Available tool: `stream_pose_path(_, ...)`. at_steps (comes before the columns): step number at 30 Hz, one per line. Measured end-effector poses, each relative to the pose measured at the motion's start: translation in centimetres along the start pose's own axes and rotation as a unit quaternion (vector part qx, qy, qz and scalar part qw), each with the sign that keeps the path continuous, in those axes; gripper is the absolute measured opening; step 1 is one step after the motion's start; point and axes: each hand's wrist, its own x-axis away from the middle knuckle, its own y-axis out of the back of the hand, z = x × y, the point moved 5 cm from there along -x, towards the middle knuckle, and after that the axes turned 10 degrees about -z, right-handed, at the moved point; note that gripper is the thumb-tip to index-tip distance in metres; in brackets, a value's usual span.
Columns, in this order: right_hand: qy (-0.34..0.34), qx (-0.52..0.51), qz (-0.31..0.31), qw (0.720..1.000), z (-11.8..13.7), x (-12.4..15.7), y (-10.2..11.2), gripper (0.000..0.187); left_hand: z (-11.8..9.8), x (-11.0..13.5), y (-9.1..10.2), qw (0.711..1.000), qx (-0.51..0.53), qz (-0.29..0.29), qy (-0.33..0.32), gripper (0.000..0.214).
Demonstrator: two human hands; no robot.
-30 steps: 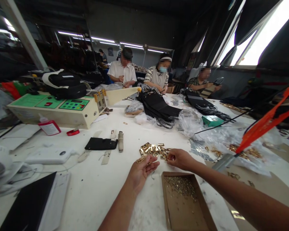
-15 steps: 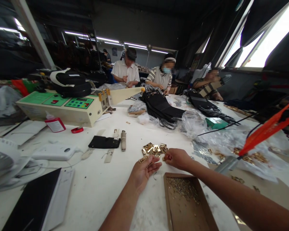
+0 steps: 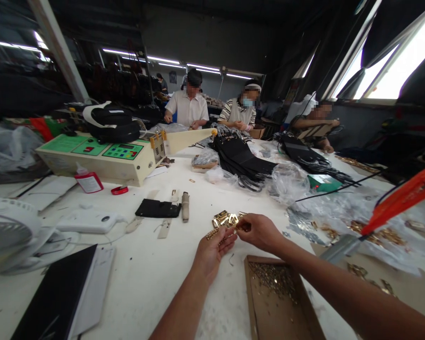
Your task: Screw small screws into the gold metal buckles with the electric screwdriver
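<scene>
Closer to the left hand (image 3: 208, 252), the right hand (image 3: 262, 231) has been brought; its grip's state cannot be told. Gold fittings (image 3: 212, 233) are clamped in the left grip, beside a gold pile (image 3: 229, 219) on the counter (image 3: 145, 283).

No legible text or numbers.

I am counting one cardboard tray (image 3: 274, 318) near me, one black folder (image 3: 60, 293), one white fan (image 3: 16, 212), one red bottle (image 3: 89, 183), one green box (image 3: 324, 183), two black bundles (image 3: 244, 156) and four other people (image 3: 189, 107); the heaped, overlapping gold-coloured pieces (image 3: 225, 219) are defeating my count.
</scene>
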Motion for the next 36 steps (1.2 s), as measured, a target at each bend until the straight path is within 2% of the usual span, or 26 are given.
stream_pose_path(5, 0.041, 0.011, -0.035, 0.999, 3.9, -0.1, -0.3, 0.007, 0.1, 0.2, -0.1, 1.0, 0.01, 0.002, -0.024, 0.037)
stream_pose_path(10, 0.093, -0.012, -0.02, 0.995, 5.8, 0.5, -0.8, 0.011, 0.2, -0.3, 0.4, 0.999, 0.04, -0.003, -0.029, 0.033)
stream_pose_path(15, 0.129, -0.117, -0.017, 0.985, 6.0, 1.5, 1.5, 0.019, -0.3, 0.2, 0.1, 0.997, 0.063, 0.036, -0.007, 0.024)
stream_pose_path(18, 0.114, -0.2, -0.051, 0.972, 4.8, 2.3, 3.6, 0.038, -0.5, 1.5, -0.7, 0.995, 0.058, 0.084, 0.012, 0.025)
stream_pose_path(20, 0.122, -0.249, -0.052, 0.959, 4.2, 3.1, 4.6, 0.048, -0.4, 2.8, -1.3, 0.992, 0.058, 0.107, 0.021, 0.024)
stream_pose_path(23, 0.126, -0.347, -0.022, 0.929, 3.9, 5.0, 5.4, 0.047, 0.3, 5.3, -2.3, 0.987, 0.081, 0.131, 0.039, 0.017)
stream_pose_path(26, 0.058, -0.451, 0.002, 0.891, 3.8, 8.0, 5.6, 0.058, 1.4, 8.7, -2.8, 0.984, 0.094, 0.144, 0.043, 0.014)
stream_pose_path(28, 0.033, -0.485, 0.02, 0.874, 4.3, 10.4, 5.8, 0.062, 2.2, 11.1, -2.7, 0.986, 0.087, 0.138, 0.039, 0.013)
stream_pose_path(30, 0.051, -0.483, 0.026, 0.874, 5.1, 12.8, 6.4, 0.054, 3.3, 13.4, -2.3, 0.99, 0.071, 0.117, 0.042, 0.013)
stream_pose_path(33, 0.093, -0.441, 0.012, 0.892, 5.8, 15.7, 7.6, 0.043, 4.8, 16.3, -1.7, 0.994, 0.031, 0.091, 0.05, 0.019)
stream_pose_path(36, 0.119, -0.391, -0.014, 0.913, 5.5, 17.5, 8.7, 0.046, 5.8, 18.9, -2.2, 0.995, -0.021, 0.085, 0.049, 0.029)
